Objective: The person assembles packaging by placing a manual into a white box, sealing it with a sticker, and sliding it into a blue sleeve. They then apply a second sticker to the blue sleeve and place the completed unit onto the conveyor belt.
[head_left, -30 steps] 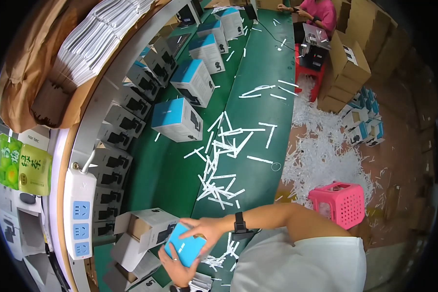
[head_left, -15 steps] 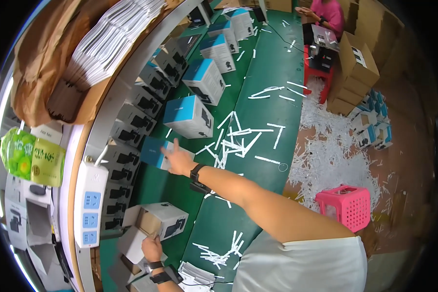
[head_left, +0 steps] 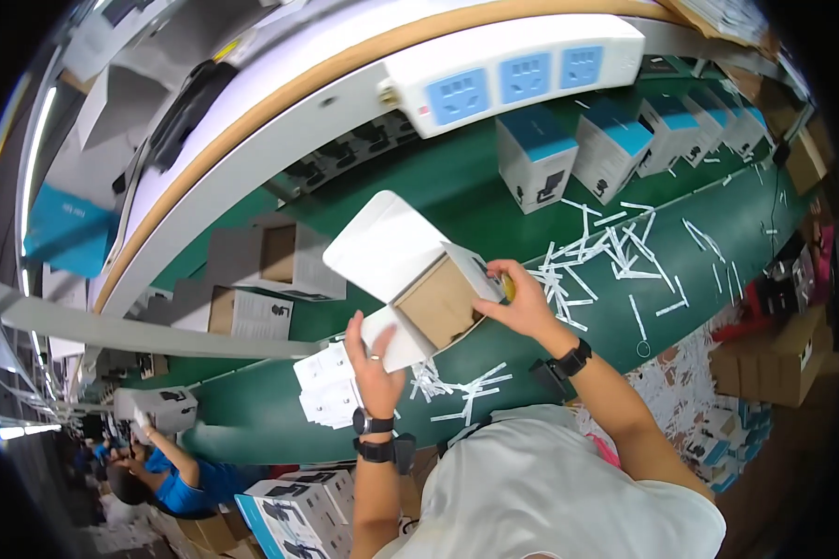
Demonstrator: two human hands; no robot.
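An open white carton stands tilted in front of me on the green table, its large white lid flap swung up and back. Brown cardboard fills the inside. My left hand pinches the near-left side flap between thumb and fingers. On the carton's right side, my right hand grips the wall, thumb at the rim. A small yellow thing shows by its fingers; I cannot make out what it is. White leaflets lie in a stack left of my left hand.
Other open cartons stand at left; closed blue-topped boxes line the back right. Paper strips litter the green table. A white power strip runs along the shelf edge. A co-worker in blue reaches toward another carton.
My view has swung left along the table. My right hand has left the blue-topped box at the back and now grips the open carton together with my left hand.
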